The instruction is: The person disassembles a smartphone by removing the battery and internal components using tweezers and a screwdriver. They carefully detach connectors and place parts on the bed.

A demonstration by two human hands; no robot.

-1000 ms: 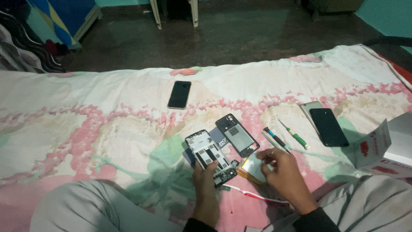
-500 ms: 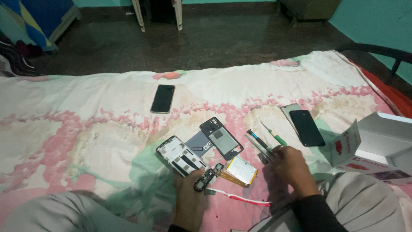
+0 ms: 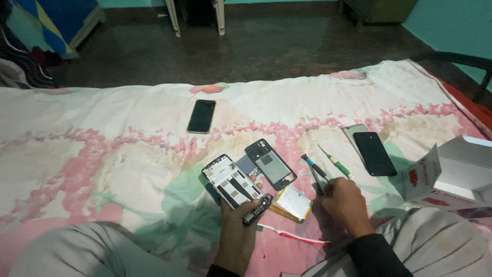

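Observation:
My left hand (image 3: 238, 225) grips the lower end of an opened phone body (image 3: 233, 182) with its white inner frame showing. A black phone back cover (image 3: 270, 164) lies just beyond it. My right hand (image 3: 346, 202) closes on dark metal tweezers (image 3: 316, 177) lying beside a green-handled screwdriver (image 3: 338, 165) on the sheet. A flat silver battery (image 3: 293, 202) with a yellow edge rests between my hands.
A flowered pink and green sheet (image 3: 102, 154) covers the bed. A black phone (image 3: 201, 116) lies farther out, another black phone (image 3: 374, 153) to the right. A white box (image 3: 458, 174) with red marks sits at the right edge. A red and white toothbrush (image 3: 292, 235) lies near my knees.
My right hand moved from the battery to the right, onto the tweezers. My left hand kept its grip on the phone body. The view shifted a little.

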